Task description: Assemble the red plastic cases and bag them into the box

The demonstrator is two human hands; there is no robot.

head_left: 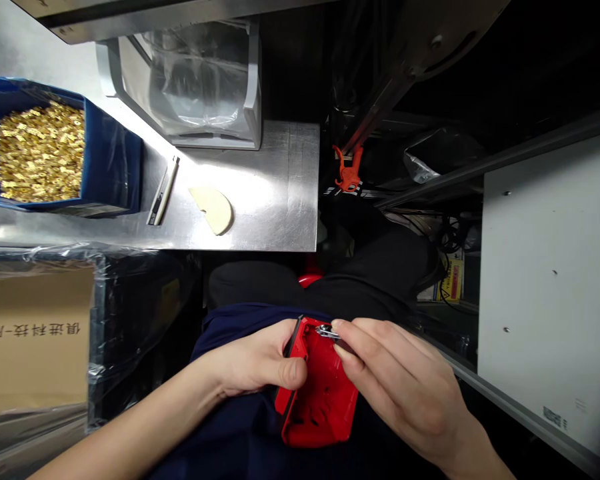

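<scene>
My left hand [265,363] grips a red plastic housing [325,393] by its left side, thumb over the black-edged rim. The housing is hollow and its open side faces up at me, over my lap; small dark holes or marks show on its inner wall. Between the thumb and fingers of my right hand [405,380] is a small shiny metal tool that looks like a nail clipper [326,331]. Its tip is at the housing's upper inside corner; whether it touches the plastic I cannot tell. My right fingers cover the rest of the tool.
On the metal bench [285,193] are a blue bin [113,160] of small brass-coloured parts, a utility knife [163,191], a pale half-round piece [214,210] and a grey bin [254,100] lined with plastic. A cardboard box [35,360] stands lower left. An orange air gun [349,170] hangs beyond my knees.
</scene>
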